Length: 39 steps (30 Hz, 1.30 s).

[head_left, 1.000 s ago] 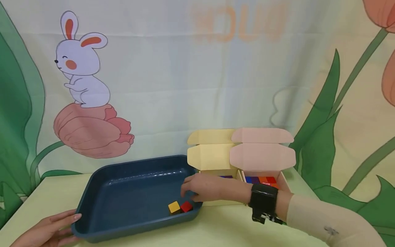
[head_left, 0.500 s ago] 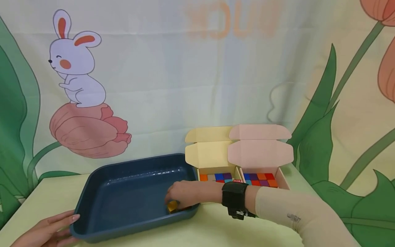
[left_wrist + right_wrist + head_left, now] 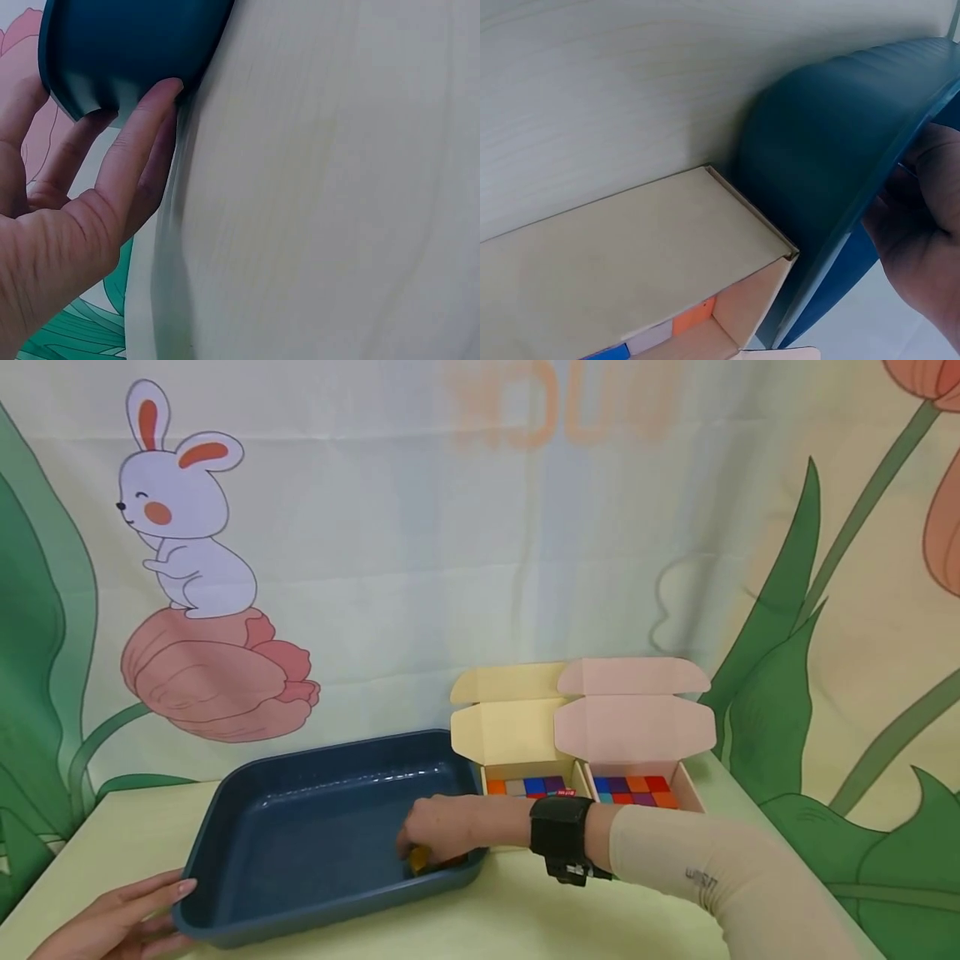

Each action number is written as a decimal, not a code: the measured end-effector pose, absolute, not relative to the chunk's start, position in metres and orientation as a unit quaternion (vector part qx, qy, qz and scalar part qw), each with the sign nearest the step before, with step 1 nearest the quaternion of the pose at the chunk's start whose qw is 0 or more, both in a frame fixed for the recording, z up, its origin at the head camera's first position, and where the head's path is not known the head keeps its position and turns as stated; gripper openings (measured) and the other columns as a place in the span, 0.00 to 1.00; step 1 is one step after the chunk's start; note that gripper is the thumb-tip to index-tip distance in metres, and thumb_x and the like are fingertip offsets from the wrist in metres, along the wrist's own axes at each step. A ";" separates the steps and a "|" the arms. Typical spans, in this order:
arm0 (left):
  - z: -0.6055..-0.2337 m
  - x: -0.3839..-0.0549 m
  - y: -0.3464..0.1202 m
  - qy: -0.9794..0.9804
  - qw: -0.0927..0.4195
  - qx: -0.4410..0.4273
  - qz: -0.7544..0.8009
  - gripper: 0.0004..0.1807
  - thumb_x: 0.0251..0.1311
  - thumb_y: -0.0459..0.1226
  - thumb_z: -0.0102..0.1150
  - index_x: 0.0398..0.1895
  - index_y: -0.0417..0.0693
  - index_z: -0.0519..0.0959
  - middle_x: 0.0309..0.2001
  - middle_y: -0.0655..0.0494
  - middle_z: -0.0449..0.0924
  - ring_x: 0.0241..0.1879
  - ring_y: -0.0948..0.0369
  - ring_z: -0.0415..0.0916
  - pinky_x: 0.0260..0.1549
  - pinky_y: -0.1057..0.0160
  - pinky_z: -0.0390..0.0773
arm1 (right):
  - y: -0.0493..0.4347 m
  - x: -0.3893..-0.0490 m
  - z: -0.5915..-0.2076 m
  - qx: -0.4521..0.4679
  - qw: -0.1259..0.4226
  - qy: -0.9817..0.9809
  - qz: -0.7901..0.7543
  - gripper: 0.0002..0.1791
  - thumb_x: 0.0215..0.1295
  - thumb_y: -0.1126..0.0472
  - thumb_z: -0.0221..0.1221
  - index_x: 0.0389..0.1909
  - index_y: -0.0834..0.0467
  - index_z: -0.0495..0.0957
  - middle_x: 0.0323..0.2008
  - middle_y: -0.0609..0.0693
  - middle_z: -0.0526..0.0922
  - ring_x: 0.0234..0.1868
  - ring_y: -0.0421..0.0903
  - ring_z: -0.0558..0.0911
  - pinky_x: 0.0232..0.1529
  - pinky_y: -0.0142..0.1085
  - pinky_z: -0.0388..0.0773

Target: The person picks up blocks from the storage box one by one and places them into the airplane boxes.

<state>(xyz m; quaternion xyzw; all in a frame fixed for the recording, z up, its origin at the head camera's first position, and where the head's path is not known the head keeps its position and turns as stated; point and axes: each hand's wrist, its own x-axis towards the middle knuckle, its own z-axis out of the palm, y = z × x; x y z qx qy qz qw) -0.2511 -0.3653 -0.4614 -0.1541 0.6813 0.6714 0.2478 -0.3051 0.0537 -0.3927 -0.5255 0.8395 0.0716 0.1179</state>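
Observation:
My left hand (image 3: 123, 914) grips the near left corner of a dark blue tray (image 3: 300, 922), with the thumb at its rim. In the left wrist view several fingers touch the tray's outer wall (image 3: 135, 45). Inside the tray, by its near right corner, my right hand (image 3: 442, 827) reaches down with curled fingers round a yellow cube (image 3: 420, 860). Only part of that cube shows, and the fingertips are hidden. The red cube beside it is covered by the hand. In the right wrist view the tray's wall (image 3: 817, 150) hides part of the right hand (image 3: 930, 225).
A yellow box (image 3: 517, 733) and a pink box (image 3: 637, 727) stand with raised lids against the tray's right side. Coloured cubes (image 3: 637, 783) fill them in rows. My right forearm (image 3: 675, 852) crosses in front of both. A printed cloth (image 3: 375, 527) hangs behind the table.
My right hand has moved left and down into the tray, over the two cubes; the red one is now covered. The left hand keeps its place on the tray corner.

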 end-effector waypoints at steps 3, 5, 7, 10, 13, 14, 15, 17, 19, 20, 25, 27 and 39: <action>-0.462 -0.252 -0.367 0.677 0.250 -0.151 0.676 0.54 0.72 0.45 0.61 0.79 0.30 0.33 0.51 0.39 0.80 0.47 0.48 0.84 0.59 0.46 0.79 | 0.052 -0.306 -0.390 -0.524 0.119 0.841 0.071 0.17 0.67 0.62 0.67 0.57 0.52 0.84 0.51 0.43 0.86 0.47 0.36 0.82 0.46 0.20 0.79; -0.462 -0.252 -0.368 0.673 0.253 -0.146 0.680 0.54 0.72 0.45 0.60 0.79 0.30 0.32 0.51 0.41 0.80 0.47 0.48 0.84 0.60 0.46 0.78 | 0.050 -0.306 -0.387 -0.522 0.122 0.842 0.070 0.17 0.67 0.62 0.68 0.57 0.52 0.85 0.50 0.42 0.86 0.46 0.36 0.81 0.44 0.20 0.78; -0.462 -0.252 -0.369 0.667 0.255 -0.140 0.686 0.53 0.73 0.44 0.59 0.79 0.30 0.31 0.51 0.43 0.80 0.48 0.49 0.84 0.60 0.46 0.78 | 0.047 -0.307 -0.383 -0.521 0.125 0.842 0.068 0.17 0.67 0.62 0.68 0.56 0.52 0.85 0.50 0.43 0.86 0.45 0.36 0.81 0.43 0.19 0.78; -0.462 -0.253 -0.370 0.655 0.259 -0.138 0.697 0.53 0.73 0.43 0.59 0.79 0.30 0.31 0.50 0.44 0.80 0.48 0.49 0.84 0.61 0.45 0.77 | 0.042 -0.309 -0.375 -0.523 0.135 0.839 0.068 0.17 0.67 0.61 0.68 0.56 0.53 0.85 0.49 0.43 0.86 0.43 0.36 0.81 0.44 0.18 0.77; -0.462 -0.253 -0.370 0.646 0.261 -0.139 0.704 0.52 0.74 0.41 0.59 0.79 0.31 0.30 0.49 0.46 0.80 0.48 0.49 0.84 0.62 0.45 0.76 | 0.036 -0.312 -0.366 -0.531 0.139 0.833 0.076 0.17 0.67 0.59 0.68 0.56 0.54 0.85 0.49 0.44 0.87 0.43 0.36 0.81 0.45 0.18 0.77; -0.462 -0.253 -0.370 0.643 0.261 -0.139 0.706 0.52 0.74 0.41 0.59 0.79 0.31 0.30 0.48 0.46 0.81 0.48 0.49 0.84 0.62 0.44 0.76 | 0.034 -0.313 -0.363 -0.533 0.140 0.831 0.080 0.18 0.67 0.59 0.69 0.56 0.54 0.85 0.49 0.44 0.87 0.43 0.37 0.82 0.45 0.18 0.77; -0.461 -0.253 -0.370 0.641 0.262 -0.139 0.708 0.52 0.74 0.41 0.59 0.79 0.32 0.30 0.48 0.47 0.81 0.48 0.49 0.84 0.62 0.44 0.76 | 0.032 -0.313 -0.360 -0.534 0.140 0.830 0.084 0.18 0.66 0.58 0.69 0.56 0.54 0.85 0.49 0.44 0.87 0.44 0.37 0.82 0.45 0.18 0.77; -0.460 -0.253 -0.371 0.638 0.266 -0.134 0.710 0.52 0.74 0.40 0.58 0.79 0.31 0.29 0.48 0.48 0.81 0.47 0.50 0.84 0.63 0.45 0.75 | 0.029 -0.314 -0.353 -0.534 0.140 0.830 0.085 0.18 0.66 0.57 0.69 0.56 0.54 0.85 0.49 0.44 0.87 0.44 0.38 0.82 0.45 0.19 0.77; -0.459 -0.253 -0.372 0.635 0.268 -0.131 0.712 0.52 0.75 0.40 0.57 0.78 0.32 0.28 0.48 0.48 0.81 0.47 0.51 0.84 0.63 0.45 0.75 | 0.026 -0.314 -0.346 -0.532 0.136 0.832 0.079 0.19 0.66 0.57 0.70 0.57 0.53 0.84 0.49 0.44 0.87 0.45 0.38 0.82 0.45 0.19 0.77; -0.459 -0.253 -0.372 0.634 0.269 -0.131 0.713 0.52 0.75 0.40 0.57 0.78 0.31 0.28 0.47 0.48 0.81 0.47 0.50 0.84 0.63 0.44 0.75 | 0.025 -0.315 -0.342 -0.532 0.132 0.833 0.072 0.19 0.66 0.57 0.69 0.57 0.53 0.84 0.50 0.44 0.87 0.45 0.38 0.82 0.45 0.19 0.77; -0.459 -0.252 -0.372 0.630 0.277 -0.124 0.714 0.51 0.75 0.40 0.57 0.78 0.29 0.30 0.47 0.50 0.81 0.48 0.50 0.84 0.63 0.44 0.75 | 0.029 -0.317 -0.319 -0.538 0.090 0.838 0.025 0.19 0.67 0.60 0.67 0.58 0.54 0.83 0.50 0.45 0.87 0.41 0.38 0.81 0.43 0.19 0.76; -0.458 -0.252 -0.373 0.628 0.282 -0.118 0.716 0.50 0.75 0.40 0.57 0.78 0.27 0.32 0.47 0.50 0.81 0.48 0.50 0.84 0.63 0.44 0.75 | 0.035 -0.318 -0.310 -0.534 0.075 0.842 0.008 0.19 0.67 0.60 0.67 0.58 0.54 0.83 0.50 0.45 0.87 0.40 0.39 0.81 0.42 0.19 0.75; -0.457 -0.253 -0.367 0.664 0.263 -0.137 0.687 0.52 0.74 0.43 0.59 0.78 0.28 0.31 0.53 0.36 0.78 0.48 0.48 0.84 0.61 0.45 0.77 | 0.118 -0.318 -0.306 -0.463 0.078 0.883 -0.019 0.18 0.64 0.64 0.70 0.55 0.56 0.85 0.49 0.48 0.87 0.45 0.44 0.85 0.45 0.22 0.80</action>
